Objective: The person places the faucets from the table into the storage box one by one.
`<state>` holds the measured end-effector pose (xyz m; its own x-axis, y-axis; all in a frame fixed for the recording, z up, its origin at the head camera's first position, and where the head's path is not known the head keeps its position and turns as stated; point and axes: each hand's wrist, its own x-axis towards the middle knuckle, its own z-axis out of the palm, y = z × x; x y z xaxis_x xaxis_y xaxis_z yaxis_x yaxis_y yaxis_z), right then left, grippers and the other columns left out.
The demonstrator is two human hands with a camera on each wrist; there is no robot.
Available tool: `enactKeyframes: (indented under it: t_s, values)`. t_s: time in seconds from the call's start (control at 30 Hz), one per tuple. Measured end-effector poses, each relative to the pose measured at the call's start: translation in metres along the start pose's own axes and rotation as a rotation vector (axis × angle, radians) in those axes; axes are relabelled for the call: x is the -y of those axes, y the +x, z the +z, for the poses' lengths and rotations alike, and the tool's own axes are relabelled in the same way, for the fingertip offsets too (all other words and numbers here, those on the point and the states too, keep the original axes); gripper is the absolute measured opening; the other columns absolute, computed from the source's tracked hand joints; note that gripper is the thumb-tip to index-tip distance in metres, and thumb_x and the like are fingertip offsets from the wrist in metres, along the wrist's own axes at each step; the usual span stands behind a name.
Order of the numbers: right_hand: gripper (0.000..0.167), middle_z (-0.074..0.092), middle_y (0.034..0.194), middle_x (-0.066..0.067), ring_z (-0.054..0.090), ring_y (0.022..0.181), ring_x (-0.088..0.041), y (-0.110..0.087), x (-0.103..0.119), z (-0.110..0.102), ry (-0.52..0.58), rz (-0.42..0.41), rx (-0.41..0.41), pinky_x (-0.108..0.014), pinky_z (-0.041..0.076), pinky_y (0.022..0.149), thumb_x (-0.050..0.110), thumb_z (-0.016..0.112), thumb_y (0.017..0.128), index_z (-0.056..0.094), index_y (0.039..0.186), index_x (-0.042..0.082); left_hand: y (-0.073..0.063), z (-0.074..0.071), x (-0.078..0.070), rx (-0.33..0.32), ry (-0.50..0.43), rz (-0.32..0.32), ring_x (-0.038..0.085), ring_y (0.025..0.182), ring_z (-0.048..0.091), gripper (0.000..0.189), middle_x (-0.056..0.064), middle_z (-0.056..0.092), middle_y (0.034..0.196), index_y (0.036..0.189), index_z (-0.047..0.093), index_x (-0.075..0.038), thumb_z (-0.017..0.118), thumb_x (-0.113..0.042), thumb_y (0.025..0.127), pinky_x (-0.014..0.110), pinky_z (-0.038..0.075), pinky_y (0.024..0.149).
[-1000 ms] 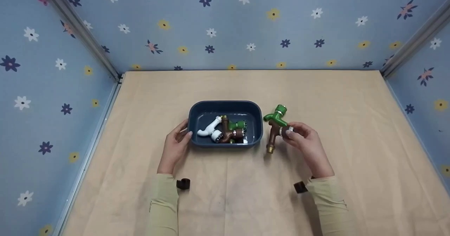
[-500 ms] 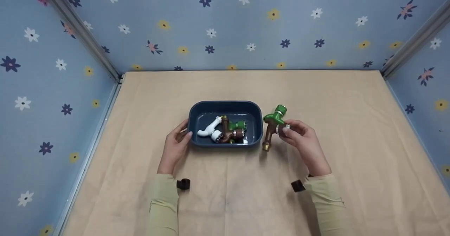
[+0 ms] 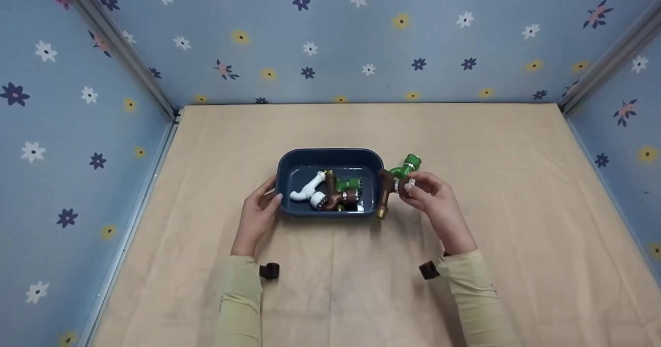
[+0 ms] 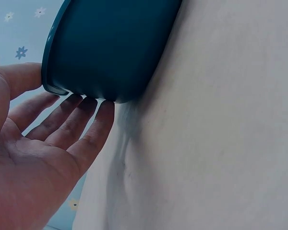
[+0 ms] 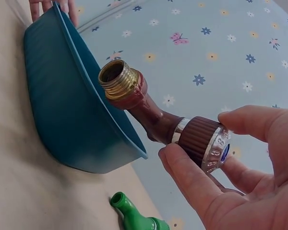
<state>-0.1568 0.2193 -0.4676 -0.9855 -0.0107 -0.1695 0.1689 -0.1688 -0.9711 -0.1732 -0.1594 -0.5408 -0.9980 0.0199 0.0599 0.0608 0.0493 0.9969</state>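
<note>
The brown tap (image 3: 387, 189) is located at the right end of the bin (image 3: 330, 153), overlapping its rim in the head view; whether the rim is touched cannot be determined. The tap is held by the right hand (image 3: 440, 210), its knob (image 5: 199, 139) pinched between thumb and fingers. A glossy brown body is fitted with an open, threaded brass inlet (image 5: 117, 79), a ribbed knob and silver bands; a blue mark is seen on the silver cap (image 5: 216, 153), whose lettering is illegible. The spout cannot be made out in the right wrist view. The green tap (image 3: 411, 164), right of the bin, is partly covered by the brown tap in the head view and cut off by the lower edge in the right wrist view. Within the bin, the second green tap (image 3: 351, 183) is largely hidden by the second brown tap (image 3: 333, 196), beside which the white tap (image 3: 310, 186) is laid; these contents are concealed by the bin walls in both wrist views. At the left end of the bin, the left hand (image 3: 255, 215) is spread with fingers nearly straight, fingertips rested on the outer wall and thumb placed at the rim.
</note>
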Motion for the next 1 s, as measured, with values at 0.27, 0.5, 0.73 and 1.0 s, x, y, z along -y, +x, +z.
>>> enactKeyframes:
  t_s: [0.27,0.5,0.73,1.0]
  values:
    - [0.028,0.055,0.115,-0.021,0.063,0.1,-0.027,0.009,-0.001,0.004,0.045,0.01,-0.004,-0.039,0.052,0.088,-0.001,0.06,0.092,0.052,0.118,-0.007,0.001,-0.001,-0.001,0.001,0.023,-0.008,0.029,0.122,0.051,0.049,0.016,0.048,0.139,0.141,0.047,-0.004,0.06,-0.005,0.094,0.027,0.044,0.099]
    - [0.03,0.055,0.117,-0.022,0.063,0.101,-0.03,0.014,0.0,0.01,0.038,0.033,0.011,-0.039,0.052,0.089,0.001,0.06,0.092,0.052,0.121,-0.006,-0.003,0.0,-0.019,0.032,-0.023,-0.013,0.039,0.124,0.047,0.05,0.026,0.044,0.14,0.14,0.043,0.004,0.059,0.0,0.094,0.025,0.045,0.098]
    - [0.035,0.056,0.117,-0.02,0.063,0.101,-0.027,0.017,-0.001,0.019,0.051,0.039,0.027,-0.039,0.052,0.09,0.002,0.062,0.092,0.051,0.124,-0.006,-0.006,0.002,-0.03,0.032,0.006,-0.03,0.038,0.124,0.047,0.049,0.025,0.043,0.14,0.14,0.042,0.006,0.057,0.001,0.094,0.024,0.045,0.097]
    - [0.032,0.057,0.11,-0.018,0.064,0.096,-0.024,0.019,-0.005,0.028,0.094,0.041,0.024,-0.04,0.052,0.089,-0.001,0.063,0.09,0.052,0.12,-0.007,-0.008,0.002,-0.029,0.031,0.002,-0.032,0.037,0.125,0.047,0.05,0.025,0.043,0.141,0.141,0.041,0.005,0.057,0.001,0.094,0.029,0.043,0.101]
